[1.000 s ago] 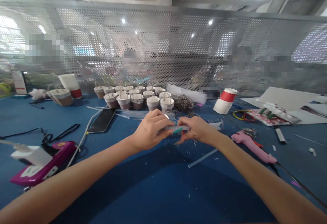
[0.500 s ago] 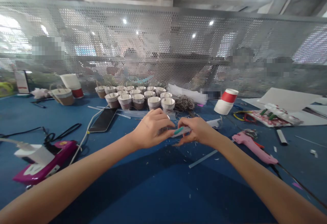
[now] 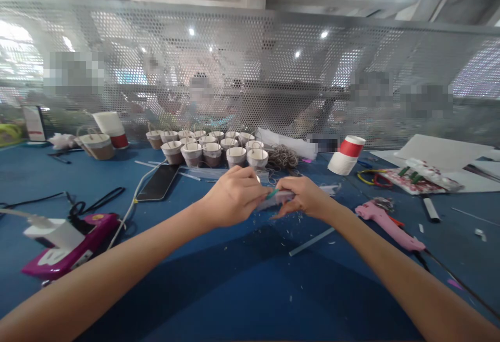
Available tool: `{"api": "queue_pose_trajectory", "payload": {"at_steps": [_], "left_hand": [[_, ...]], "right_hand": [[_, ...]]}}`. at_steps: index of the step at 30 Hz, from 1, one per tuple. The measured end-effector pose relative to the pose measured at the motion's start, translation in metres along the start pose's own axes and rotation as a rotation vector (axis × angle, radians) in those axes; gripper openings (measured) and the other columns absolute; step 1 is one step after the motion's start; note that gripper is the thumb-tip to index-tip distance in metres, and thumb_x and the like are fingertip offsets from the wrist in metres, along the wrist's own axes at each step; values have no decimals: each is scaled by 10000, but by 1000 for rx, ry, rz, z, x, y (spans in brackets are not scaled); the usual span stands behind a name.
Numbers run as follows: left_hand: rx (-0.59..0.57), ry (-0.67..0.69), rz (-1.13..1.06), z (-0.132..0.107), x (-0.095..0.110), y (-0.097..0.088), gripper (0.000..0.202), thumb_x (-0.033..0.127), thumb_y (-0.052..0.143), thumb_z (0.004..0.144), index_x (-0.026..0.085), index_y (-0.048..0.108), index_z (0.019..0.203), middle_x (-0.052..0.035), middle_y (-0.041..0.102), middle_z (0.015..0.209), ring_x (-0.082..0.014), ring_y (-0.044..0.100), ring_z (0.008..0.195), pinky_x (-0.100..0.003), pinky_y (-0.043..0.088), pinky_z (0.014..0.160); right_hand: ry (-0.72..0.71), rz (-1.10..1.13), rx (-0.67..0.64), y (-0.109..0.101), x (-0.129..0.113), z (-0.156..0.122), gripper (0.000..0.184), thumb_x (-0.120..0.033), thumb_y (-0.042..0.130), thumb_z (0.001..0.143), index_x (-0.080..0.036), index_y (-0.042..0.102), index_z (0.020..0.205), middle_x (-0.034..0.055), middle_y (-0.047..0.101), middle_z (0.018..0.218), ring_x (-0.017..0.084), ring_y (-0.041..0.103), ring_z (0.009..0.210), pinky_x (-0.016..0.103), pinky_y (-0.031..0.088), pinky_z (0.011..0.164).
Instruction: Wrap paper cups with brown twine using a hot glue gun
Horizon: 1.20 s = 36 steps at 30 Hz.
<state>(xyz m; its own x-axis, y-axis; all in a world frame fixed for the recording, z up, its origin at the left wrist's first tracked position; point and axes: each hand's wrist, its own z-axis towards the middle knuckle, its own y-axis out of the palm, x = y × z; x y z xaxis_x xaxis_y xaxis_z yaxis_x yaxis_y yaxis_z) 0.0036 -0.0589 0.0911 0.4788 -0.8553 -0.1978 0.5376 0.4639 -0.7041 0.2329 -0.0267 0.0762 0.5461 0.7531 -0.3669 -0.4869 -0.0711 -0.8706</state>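
Note:
Over the middle of the blue table, my left hand point(image 3: 241, 195) is closed, its thumb and fingers pinching the left end of a small translucent plastic piece with a teal part point(image 3: 273, 194). My right hand point(image 3: 303, 195) grips the other end between thumb and fingers, its lower fingers partly spread beneath. Motion blur and the fingers hide much of the piece, so its exact kind cannot be made out. Clear plastic point(image 3: 330, 190) lies just beyond my right wrist. Below the hands, a translucent glue stick point(image 3: 311, 241) and small white scraps rest on the table.
Several small cups with twine handles point(image 3: 212, 154) stand at the back, beside a heap of twine point(image 3: 284, 157). A pink glue gun point(image 3: 390, 226) lies right, near stacked paper cups point(image 3: 347, 154). Left are a phone point(image 3: 158, 182) and a magenta power strip point(image 3: 72, 248) with cables.
My left hand has turned slightly and its fingers now cover more of the teal part. The right hand has shifted a little. The table items stay put.

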Motion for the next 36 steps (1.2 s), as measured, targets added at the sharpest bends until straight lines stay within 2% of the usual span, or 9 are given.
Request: {"api": "queue_pose_trajectory", "payload": {"at_steps": [5, 11, 17, 20, 22, 24, 27, 31, 36], "left_hand": [[198, -216, 1, 6, -17, -18, 229, 149, 462, 910, 156, 583, 716, -22, 603, 632, -130, 533, 618, -244, 407, 568], [352, -487, 38, 6, -31, -28, 208, 166, 471, 897, 176, 530, 697, 41, 507, 521, -88, 452, 473, -223, 329, 488], [349, -604, -32, 3, -33, -21, 220, 194, 462, 908, 178, 527, 699, 44, 519, 485, -92, 478, 452, -227, 346, 492], [321, -591, -21, 3, -28, -16, 211, 185, 468, 899, 181, 514, 693, 45, 514, 480, -94, 486, 452, -223, 346, 490], [307, -581, -54, 4, -22, -12, 214, 177, 472, 894, 182, 496, 681, 38, 542, 507, -91, 504, 461, -215, 347, 484], [289, -582, -124, 5, -13, -8, 223, 171, 469, 898, 181, 484, 675, 30, 574, 537, -87, 525, 474, -204, 353, 480], [254, -592, -226, 4, 2, -1, 229, 180, 463, 913, 181, 492, 686, 40, 562, 512, -85, 528, 467, -192, 363, 474], [245, -562, -259, -2, 15, 11, 211, 182, 457, 921, 181, 499, 715, 34, 584, 553, -85, 546, 492, -190, 373, 487], [197, -583, -219, -9, 15, 16, 296, 236, 429, 933, 178, 484, 648, 31, 504, 522, -87, 467, 467, -205, 327, 463]], "right_hand": [[192, -209, 7, -19, 44, -7, 584, -754, 418, 796, -194, 580, 780, 17, 601, 585, 182, 578, 568, 255, 340, 545], [612, -600, 116, -39, 99, -32, 319, -458, 552, 844, -140, 584, 846, 124, 633, 674, 264, 619, 646, 339, 423, 575], [670, -772, 635, -47, 81, -28, 395, -96, 474, 728, 2, 497, 1110, 357, 452, 1218, 454, 442, 1183, 560, 430, 841], [216, -722, 1166, -40, 42, -18, 386, -112, 434, 761, -52, 464, 1141, 312, 387, 1263, 405, 400, 1232, 588, 374, 953], [-78, -735, 1140, -30, 14, -12, 375, -183, 454, 811, -116, 444, 1180, 260, 382, 1317, 394, 362, 1277, 587, 355, 993], [-204, -716, 887, -15, -11, -8, 452, -248, 463, 856, -149, 353, 1283, 228, 372, 1389, 360, 357, 1321, 574, 339, 1033], [-189, -728, 666, 8, -33, -4, 570, -441, 453, 897, -169, 271, 1363, 203, 435, 1395, 362, 358, 1328, 631, 241, 1079], [-188, -794, 610, 29, -32, -1, 587, -540, 486, 881, -165, 362, 1316, 196, 554, 1299, 379, 421, 1251, 695, 110, 1080], [-206, -677, 482, 32, -16, 1, 294, -370, 434, 952, -141, 493, 1127, 149, 669, 946, 273, 606, 916, 496, 425, 921]]}}
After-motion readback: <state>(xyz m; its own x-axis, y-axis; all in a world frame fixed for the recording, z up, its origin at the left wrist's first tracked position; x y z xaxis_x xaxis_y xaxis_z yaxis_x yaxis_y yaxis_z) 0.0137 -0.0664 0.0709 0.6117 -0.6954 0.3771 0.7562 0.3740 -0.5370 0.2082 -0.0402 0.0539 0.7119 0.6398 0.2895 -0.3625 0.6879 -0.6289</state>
